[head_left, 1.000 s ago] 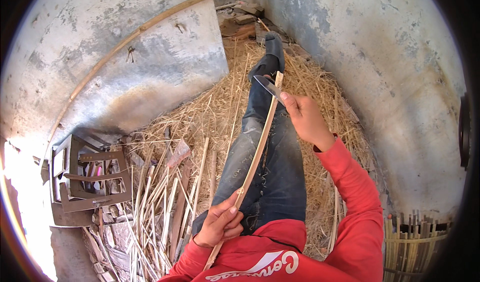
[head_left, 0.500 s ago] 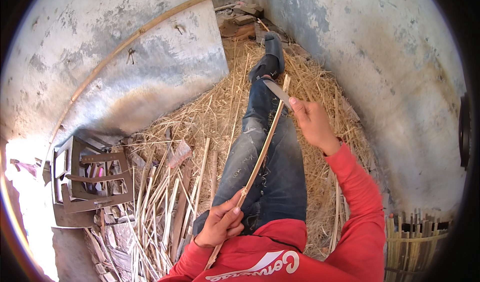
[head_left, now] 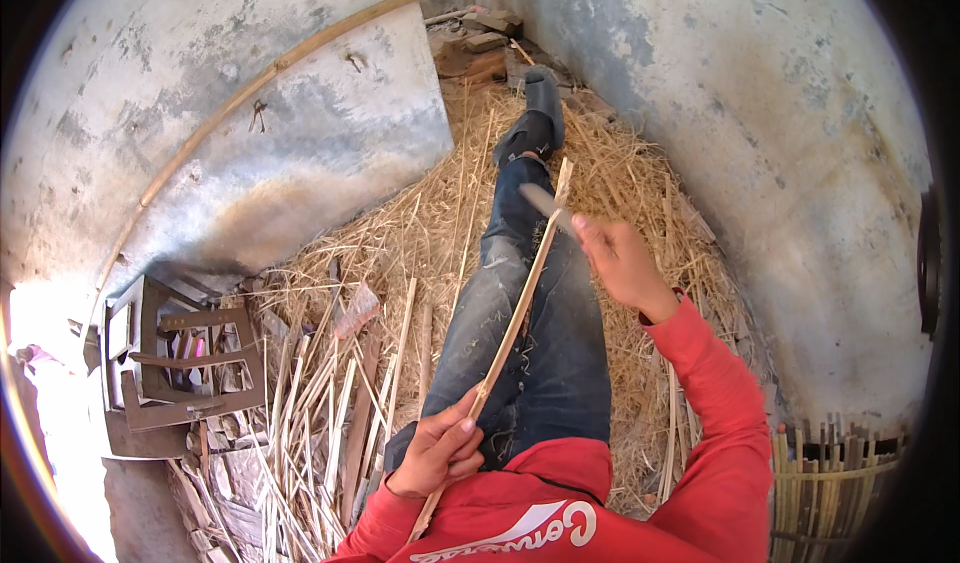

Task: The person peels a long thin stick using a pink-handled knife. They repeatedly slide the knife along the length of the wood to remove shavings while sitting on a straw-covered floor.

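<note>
A long, thin bamboo strip [head_left: 517, 320] slants across my jeans, its far end past my knees and its near end by my waist. My left hand [head_left: 440, 448] is closed round it close to my lap. In my right hand [head_left: 622, 261] is a knife [head_left: 543, 201], its pale blade slightly blurred and lying across the strip near the far end. The knife's handle is hidden in my fingers. Small curled shavings cling to my trouser legs [head_left: 570, 363].
Straw-like shavings [head_left: 640, 203] cover the floor round my outstretched leg. Split strips [head_left: 330, 433] lie in a heap at my left, near a dark wooden frame [head_left: 190, 363]. A long bent pole [head_left: 300, 51] crosses the worn walls. A slatted basket-like thing [head_left: 830, 483] stands at lower right.
My right hand and the knife have moved a little toward me along the strip. My left hand keeps its grip near my lap.
</note>
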{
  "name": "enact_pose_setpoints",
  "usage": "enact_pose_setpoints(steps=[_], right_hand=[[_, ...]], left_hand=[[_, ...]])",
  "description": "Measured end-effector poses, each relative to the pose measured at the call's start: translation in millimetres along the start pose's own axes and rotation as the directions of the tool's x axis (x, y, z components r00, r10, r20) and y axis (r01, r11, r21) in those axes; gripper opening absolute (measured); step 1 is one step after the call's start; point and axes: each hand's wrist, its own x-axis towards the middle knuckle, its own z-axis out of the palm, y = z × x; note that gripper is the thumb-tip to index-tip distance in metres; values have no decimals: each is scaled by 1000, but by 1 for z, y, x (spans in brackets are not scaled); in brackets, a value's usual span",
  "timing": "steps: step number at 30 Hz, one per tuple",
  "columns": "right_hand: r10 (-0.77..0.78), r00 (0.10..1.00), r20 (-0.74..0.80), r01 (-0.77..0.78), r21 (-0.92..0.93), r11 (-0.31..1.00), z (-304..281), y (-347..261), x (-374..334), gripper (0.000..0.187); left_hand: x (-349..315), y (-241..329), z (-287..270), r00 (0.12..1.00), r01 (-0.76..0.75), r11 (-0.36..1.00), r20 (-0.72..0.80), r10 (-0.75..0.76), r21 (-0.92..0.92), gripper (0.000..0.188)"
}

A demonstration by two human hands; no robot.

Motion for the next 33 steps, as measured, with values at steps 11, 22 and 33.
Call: enact_pose_setpoints(steps=[11,22,33], right_hand=[[310,798,517,-544,396,740,1,-8,-7,56],[20,997,-75,-20,0,1000,9,-30,22,34],[-160,979,127,179,-162,970,42,-27,-14,35]], left_hand=[[6,8,-9,997,-22,999,-79,18,-43,39],[10,4,4,982,-124,958,-108,157,258,47],[34,20,-17,868,-123,797,-324,375,592,47]])
